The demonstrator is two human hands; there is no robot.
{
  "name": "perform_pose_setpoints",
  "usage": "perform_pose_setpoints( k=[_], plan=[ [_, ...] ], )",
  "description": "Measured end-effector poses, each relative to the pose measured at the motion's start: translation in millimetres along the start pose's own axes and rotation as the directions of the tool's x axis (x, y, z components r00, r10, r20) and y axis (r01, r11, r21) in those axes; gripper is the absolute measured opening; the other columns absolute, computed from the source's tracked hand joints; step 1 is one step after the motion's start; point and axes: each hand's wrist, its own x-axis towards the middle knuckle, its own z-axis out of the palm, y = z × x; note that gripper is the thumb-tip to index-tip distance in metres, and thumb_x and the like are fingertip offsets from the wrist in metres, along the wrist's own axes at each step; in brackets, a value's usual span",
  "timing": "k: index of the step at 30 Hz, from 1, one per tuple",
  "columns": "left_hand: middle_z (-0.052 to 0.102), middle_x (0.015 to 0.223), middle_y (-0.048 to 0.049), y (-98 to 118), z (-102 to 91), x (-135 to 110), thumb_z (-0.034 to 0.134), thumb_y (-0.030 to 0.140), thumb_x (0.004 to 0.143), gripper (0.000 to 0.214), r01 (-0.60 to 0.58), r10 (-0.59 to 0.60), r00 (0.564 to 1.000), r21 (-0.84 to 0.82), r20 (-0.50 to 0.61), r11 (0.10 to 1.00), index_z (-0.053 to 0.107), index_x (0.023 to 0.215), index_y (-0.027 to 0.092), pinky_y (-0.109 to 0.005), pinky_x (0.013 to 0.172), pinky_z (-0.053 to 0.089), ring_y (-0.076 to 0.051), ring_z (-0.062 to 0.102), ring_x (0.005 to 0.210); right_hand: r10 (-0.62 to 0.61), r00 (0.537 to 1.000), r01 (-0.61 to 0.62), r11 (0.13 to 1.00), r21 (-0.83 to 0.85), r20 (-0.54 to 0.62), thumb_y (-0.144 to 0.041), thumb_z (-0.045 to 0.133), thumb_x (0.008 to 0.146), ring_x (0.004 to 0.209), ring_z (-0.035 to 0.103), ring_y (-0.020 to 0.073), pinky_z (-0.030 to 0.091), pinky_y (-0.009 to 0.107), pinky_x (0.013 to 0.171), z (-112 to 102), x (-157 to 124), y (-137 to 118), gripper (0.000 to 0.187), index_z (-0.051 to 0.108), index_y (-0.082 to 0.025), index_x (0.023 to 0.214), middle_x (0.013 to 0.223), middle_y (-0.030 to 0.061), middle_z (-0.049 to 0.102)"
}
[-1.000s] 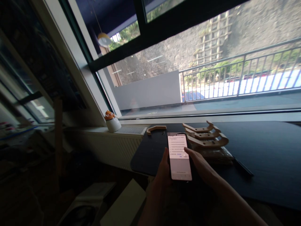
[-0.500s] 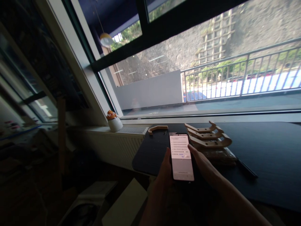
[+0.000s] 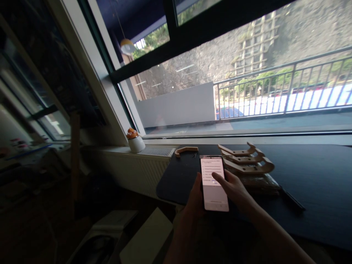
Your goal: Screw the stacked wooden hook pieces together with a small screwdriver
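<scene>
A smartphone [image 3: 216, 198] with a lit screen is held upright above the near edge of the dark table [image 3: 310, 172]. Text fills the upper part of its screen, with grey below. My left hand [image 3: 195, 192] wraps its left side. On the other side, my right hand [image 3: 235, 185] grips the phone's edge, its thumb lying over the middle of the screen; its other fingers are hidden behind. Just beyond the phone lie curved wooden hooks [image 3: 247, 168] on a plastic-wrapped packet [image 3: 261, 184]. One more wooden hook [image 3: 187, 149] rests at the table's far left, beside small screws [image 3: 195, 155].
A black pen-like stick [image 3: 293, 198] lies right of the packet. Left of the table, a white pot with an orange top [image 3: 136, 142] stands on the sill above a radiator [image 3: 137, 172]. A large window with a railing [image 3: 255, 95] outside spans the back. A pale board [image 3: 148, 234] is below.
My right thumb has moved left from the phone's right edge onto the middle of the screen. The view has shifted slightly; the left hand keeps its hold.
</scene>
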Motion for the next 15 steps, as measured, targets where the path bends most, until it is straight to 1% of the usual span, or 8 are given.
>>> perform_pose_setpoints(
  k=[2,4,8,12,15],
  plan=[
    [0.073,0.105,-0.0179,0.7,1.6,-0.7,0.041,0.057,0.092,0.064,-0.013,0.013,1.000,0.000,0.004,1.000,0.060,0.127,0.006,-0.041,0.088,0.050,-0.031,0.070,0.093,0.002,1.000,-0.002,1.000,0.013,0.005,-0.056,0.072,0.068,0.082,0.069,0.0304,0.051,0.036,0.067,-1.2,0.3,1.6,0.047,0.071,-0.017,0.094,0.086,0.0070,0.076],
    [0.072,0.107,-0.0177,1.3,3.2,-1.5,0.038,0.055,0.093,0.063,-0.017,0.017,0.999,-0.011,0.033,1.000,0.060,0.126,0.006,-0.041,0.089,0.050,-0.031,0.069,0.096,0.004,1.000,-0.005,0.999,0.037,0.024,-0.060,0.067,0.073,0.084,0.069,0.0307,0.052,0.037,0.069,-3.2,-0.3,3.1,0.048,0.072,-0.017,0.096,0.088,0.0073,0.076],
    [0.071,0.111,-0.0168,1.3,4.3,-1.7,0.040,0.056,0.093,0.062,-0.001,0.005,0.997,-0.042,0.079,0.999,0.061,0.125,0.007,-0.041,0.093,0.048,-0.032,0.067,0.102,0.010,0.998,-0.015,0.995,0.095,0.058,-0.062,0.058,0.081,0.096,0.068,0.0310,0.052,0.036,0.077,-7.3,-3.9,7.5,0.051,0.071,-0.018,0.104,0.101,0.0078,0.076],
    [0.073,0.106,-0.0163,0.6,3.2,-0.9,0.038,0.056,0.093,0.062,0.008,-0.005,0.999,-0.057,0.052,0.998,0.063,0.121,0.006,-0.042,0.095,0.047,-0.031,0.067,0.103,0.030,0.995,-0.042,0.990,0.133,0.091,-0.061,0.052,0.086,0.100,0.067,0.0310,0.050,0.039,0.085,-9.8,-9.2,15.5,0.053,0.069,-0.019,0.113,0.108,0.0071,0.074],
    [0.074,0.101,-0.0165,0.6,1.9,-0.5,0.035,0.057,0.094,0.064,0.017,-0.015,0.999,-0.050,0.046,0.999,0.065,0.118,0.006,-0.042,0.095,0.047,-0.031,0.068,0.100,0.044,0.993,-0.063,0.984,0.166,0.113,-0.059,0.052,0.087,0.100,0.067,0.0320,0.048,0.041,0.089,-11.8,-11.4,23.8,0.051,0.070,-0.018,0.111,0.108,0.0072,0.074]
  ],
)
